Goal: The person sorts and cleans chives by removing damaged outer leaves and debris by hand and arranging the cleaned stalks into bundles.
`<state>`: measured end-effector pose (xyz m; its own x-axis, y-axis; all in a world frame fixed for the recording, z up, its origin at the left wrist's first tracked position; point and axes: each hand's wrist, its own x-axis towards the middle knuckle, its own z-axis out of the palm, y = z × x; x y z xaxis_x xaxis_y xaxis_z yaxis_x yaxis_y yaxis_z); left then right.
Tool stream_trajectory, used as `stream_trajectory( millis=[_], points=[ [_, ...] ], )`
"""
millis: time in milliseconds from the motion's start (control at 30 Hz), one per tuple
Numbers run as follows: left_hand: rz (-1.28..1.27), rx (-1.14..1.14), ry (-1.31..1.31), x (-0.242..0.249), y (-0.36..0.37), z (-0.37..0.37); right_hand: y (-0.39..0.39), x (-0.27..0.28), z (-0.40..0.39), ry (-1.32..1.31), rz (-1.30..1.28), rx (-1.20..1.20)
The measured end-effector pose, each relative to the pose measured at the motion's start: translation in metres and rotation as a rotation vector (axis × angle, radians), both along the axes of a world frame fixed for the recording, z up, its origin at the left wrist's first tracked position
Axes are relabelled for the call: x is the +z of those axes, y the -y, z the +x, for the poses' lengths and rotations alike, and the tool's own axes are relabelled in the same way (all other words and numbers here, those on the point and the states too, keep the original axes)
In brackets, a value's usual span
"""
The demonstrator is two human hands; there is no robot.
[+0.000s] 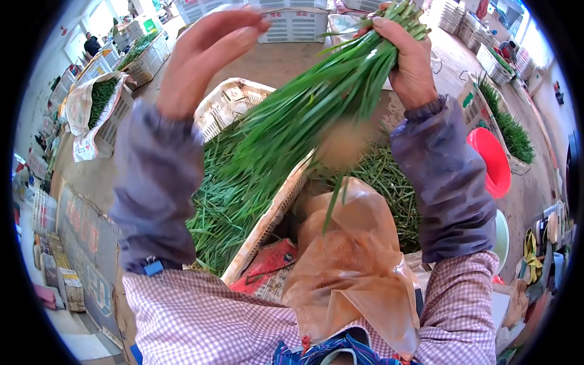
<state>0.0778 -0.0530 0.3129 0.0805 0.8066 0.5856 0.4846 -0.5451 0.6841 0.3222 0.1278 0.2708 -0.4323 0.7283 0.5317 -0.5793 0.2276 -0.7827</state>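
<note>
My right hand (409, 58) is raised at the upper right, its fingers wrapped round the cut ends of a bunch of long green leaves (316, 97). From there the leaves hang down to the left. My left hand (210, 58) is up at the upper left, fingers apart and slightly blurred, holding nothing. Below the bunch, a dirty white crate (267, 222) is filled with more green leaves (213, 207). An orange-brown plastic sheet (353, 255) covers my lap. Beyond it lies a pile of loose green stalks (389, 188).
A red basin (490, 163) stands at the right, beside a crate of greens (508, 131). White crates (295, 25) are stacked ahead. A lined crate of greens (100, 112) is at the left. Two people (92, 45) are far off, left and right.
</note>
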Motion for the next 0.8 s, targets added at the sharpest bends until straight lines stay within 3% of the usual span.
stream_trajectory(
  millis=[67,167,267,333,433,500,533,600,667,733,800],
  points=[
    [-0.072,-0.231,-0.139,0.006,-0.035,0.021,0.029,0.0,0.024,-0.109,-0.078,0.19],
    [-0.379,-0.587,-0.068,-0.037,-0.062,0.073,0.048,-0.023,0.073,-0.388,-0.183,0.48],
    [-0.549,-0.891,0.006,-0.106,-0.076,0.133,0.07,-0.058,0.125,-0.479,-0.147,0.347],
    [-0.862,-0.958,0.205,-0.18,-0.07,0.149,0.075,-0.087,0.159,-0.608,-0.216,0.321],
    [-1.19,-0.929,0.549,-0.185,-0.014,0.209,0.081,-0.136,0.205,-0.594,-0.36,0.156],
    [-1.303,-1.301,0.943,-0.236,-0.019,0.21,0.09,-0.163,0.225,-0.538,-0.559,0.109],
    [-1.295,-1.055,0.895,-0.222,-0.004,0.224,0.094,-0.174,0.23,-0.511,-0.704,0.081],
    [-1.383,-0.929,0.931,-0.225,0.007,0.235,0.108,-0.171,0.239,-0.438,-0.947,0.127],
    [-1.379,-0.725,0.803,-0.209,0.018,0.236,0.102,-0.221,0.234,-0.411,-1.01,0.18],
    [-1.375,-0.667,0.645,-0.211,0.015,0.239,0.118,-0.22,0.221,-0.345,-1.079,-0.01],
    [-1.571,-0.447,0.798,-0.205,0.013,0.255,0.129,-0.243,0.219,-0.316,-1.125,0.049]
  ],
)
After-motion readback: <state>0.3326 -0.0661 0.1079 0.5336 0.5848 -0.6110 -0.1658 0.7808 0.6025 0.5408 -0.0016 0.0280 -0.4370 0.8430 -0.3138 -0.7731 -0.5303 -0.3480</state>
